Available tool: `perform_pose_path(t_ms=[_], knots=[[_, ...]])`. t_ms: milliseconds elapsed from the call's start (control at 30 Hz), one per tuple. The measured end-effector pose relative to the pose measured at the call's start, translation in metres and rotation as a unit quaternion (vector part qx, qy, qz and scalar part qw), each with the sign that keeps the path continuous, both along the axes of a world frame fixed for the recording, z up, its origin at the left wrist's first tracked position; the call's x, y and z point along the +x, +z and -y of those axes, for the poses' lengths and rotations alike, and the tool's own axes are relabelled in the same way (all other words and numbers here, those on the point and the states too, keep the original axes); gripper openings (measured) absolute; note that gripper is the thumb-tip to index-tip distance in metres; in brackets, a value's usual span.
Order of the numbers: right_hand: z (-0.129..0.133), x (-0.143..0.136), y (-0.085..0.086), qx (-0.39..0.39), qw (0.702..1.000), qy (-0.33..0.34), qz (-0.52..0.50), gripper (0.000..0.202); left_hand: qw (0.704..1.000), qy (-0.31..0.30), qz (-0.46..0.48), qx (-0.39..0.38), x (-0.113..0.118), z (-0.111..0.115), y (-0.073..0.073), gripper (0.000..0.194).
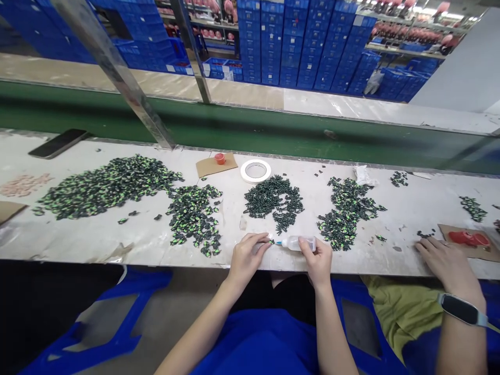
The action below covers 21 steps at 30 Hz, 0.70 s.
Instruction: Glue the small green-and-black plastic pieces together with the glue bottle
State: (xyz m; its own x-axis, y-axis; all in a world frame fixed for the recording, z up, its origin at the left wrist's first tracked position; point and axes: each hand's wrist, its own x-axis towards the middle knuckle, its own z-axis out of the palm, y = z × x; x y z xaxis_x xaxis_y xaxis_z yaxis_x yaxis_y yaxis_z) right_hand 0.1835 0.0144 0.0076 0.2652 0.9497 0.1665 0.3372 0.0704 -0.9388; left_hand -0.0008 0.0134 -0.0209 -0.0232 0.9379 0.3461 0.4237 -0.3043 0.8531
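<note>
Between the thumb and fingers of my left hand (249, 253) is a small black-and-green piece (272, 241), pinched close to the table's front edge. My right hand (318, 259) grips a clear squeeze bottle (291, 242) with a blue needle tip, held sideways. The tip points left and lies at or very near the small piece; whether it touches I cannot tell. Just beyond both hands lies a heap of dark green rod-like pieces (265, 198). Black-and-green pieces are heaped to the left (195, 219) and to the right (344, 213).
A roll of white tape (255, 171) and a cardboard scrap (207, 166) with a red cap (220, 158) lie behind the heaps. A larger heap (109, 185) and a phone (60, 144) are at left. At right rests a co-worker's hand (445, 260) near red containers (469, 238).
</note>
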Motion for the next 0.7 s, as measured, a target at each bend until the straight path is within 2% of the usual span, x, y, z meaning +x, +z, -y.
perform_pose_path(t_ms=[700], knots=[[-0.0016,-0.0005,0.0011,-0.007,1.000,0.011,0.003,0.044,1.000,0.005,0.000,0.001,0.0007,-0.0004,0.0016,0.017]])
